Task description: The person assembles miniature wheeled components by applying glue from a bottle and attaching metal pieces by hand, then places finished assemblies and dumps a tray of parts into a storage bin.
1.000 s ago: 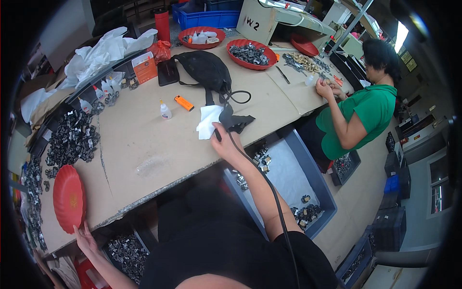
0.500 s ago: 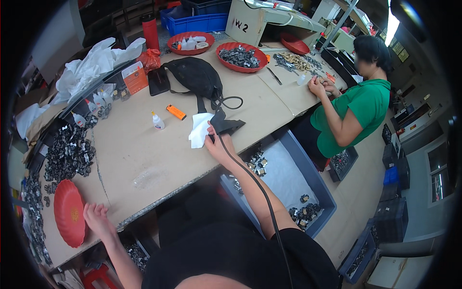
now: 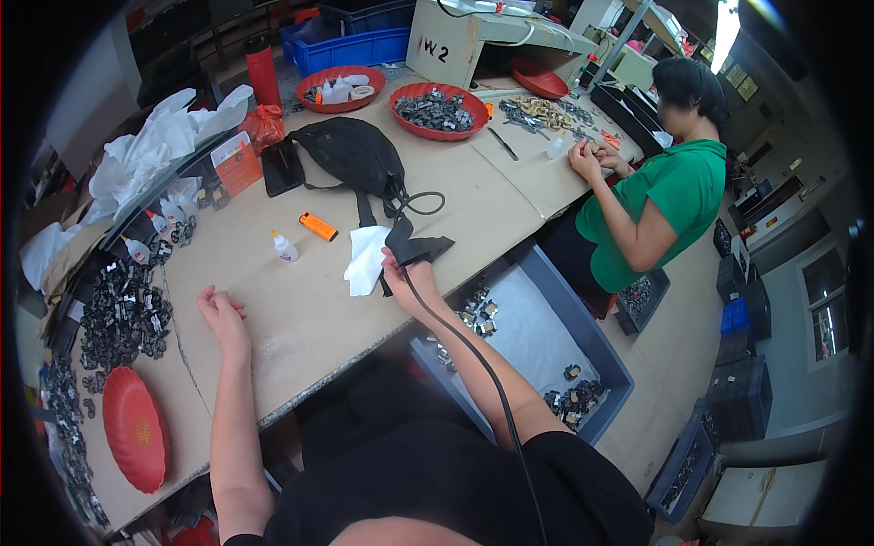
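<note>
My right hand [image 3: 406, 278] is at the near edge of the cardboard-covered table [image 3: 300, 318], closed on the end of a black strap [image 3: 417, 248] that leads back to a black bag [image 3: 350, 155]. A white tissue [image 3: 366, 259] lies just left of that hand, touching the strap. My left hand [image 3: 220, 315] rests on the bare table with loosely curled fingers and holds nothing. A black cable [image 3: 473, 364] runs from the strap end along my right forearm.
An orange lighter [image 3: 319, 226] and a small glue bottle [image 3: 285, 247] lie between my hands. Black metal parts [image 3: 123, 309] and a red plate [image 3: 135, 428] are at the left. A blue bin [image 3: 601, 364] stands below the edge. A person in green [image 3: 674, 200] works at the right.
My left hand has come away from the red plate at the lower left and moved up onto the bare table. My right hand stays at the strap and tissue.
</note>
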Tool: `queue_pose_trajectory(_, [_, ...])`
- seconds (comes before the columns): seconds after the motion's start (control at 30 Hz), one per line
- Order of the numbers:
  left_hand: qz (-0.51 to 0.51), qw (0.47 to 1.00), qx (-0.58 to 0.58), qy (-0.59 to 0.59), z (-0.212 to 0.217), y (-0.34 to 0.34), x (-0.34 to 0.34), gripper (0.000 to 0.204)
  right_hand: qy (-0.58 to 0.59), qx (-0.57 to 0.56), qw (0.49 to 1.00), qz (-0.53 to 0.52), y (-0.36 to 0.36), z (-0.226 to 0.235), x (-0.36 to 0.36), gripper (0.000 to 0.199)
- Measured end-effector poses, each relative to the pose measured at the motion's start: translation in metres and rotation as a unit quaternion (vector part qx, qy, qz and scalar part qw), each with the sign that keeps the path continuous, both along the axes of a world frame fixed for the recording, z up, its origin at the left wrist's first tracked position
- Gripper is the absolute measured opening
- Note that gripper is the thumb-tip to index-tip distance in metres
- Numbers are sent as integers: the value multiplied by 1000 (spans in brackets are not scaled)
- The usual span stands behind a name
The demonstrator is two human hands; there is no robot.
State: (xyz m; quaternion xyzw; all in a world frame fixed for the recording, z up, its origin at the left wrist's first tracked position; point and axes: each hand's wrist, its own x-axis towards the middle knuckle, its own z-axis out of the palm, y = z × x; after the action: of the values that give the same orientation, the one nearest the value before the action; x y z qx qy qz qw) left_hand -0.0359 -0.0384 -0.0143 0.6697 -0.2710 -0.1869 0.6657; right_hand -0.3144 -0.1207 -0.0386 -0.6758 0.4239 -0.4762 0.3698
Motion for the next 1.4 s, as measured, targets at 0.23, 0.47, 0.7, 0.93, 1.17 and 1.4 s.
queue_pose_trajectory(0.23, [-16,999,-15,-30,-7,1,-3,22,21,6,1000,20,5,5,-1,19])
queue_pose_trajectory(0.47, [-44,998,-6,-43,-6,-2,-3,17,-8,51,998,29,2,-2,0,13])
queue_pose_trajectory(0.7, [-64,997,-15,-50,-14,-4,1,14,-16,54,998,39,2,1,-2,9])
queue_pose_trajectory(0.93, [-60,996,-7,-61,-17,-6,5,14,-51,48,995,67,2,1,-4,8])
queue_pose_trajectory(1.17, [-55,996,12,-72,-18,-4,7,13,-61,84,992,67,4,-1,-3,9])
queue_pose_trajectory(1.4, [-55,997,-1,-50,-15,-4,3,12,-94,88,990,65,5,1,-5,18])
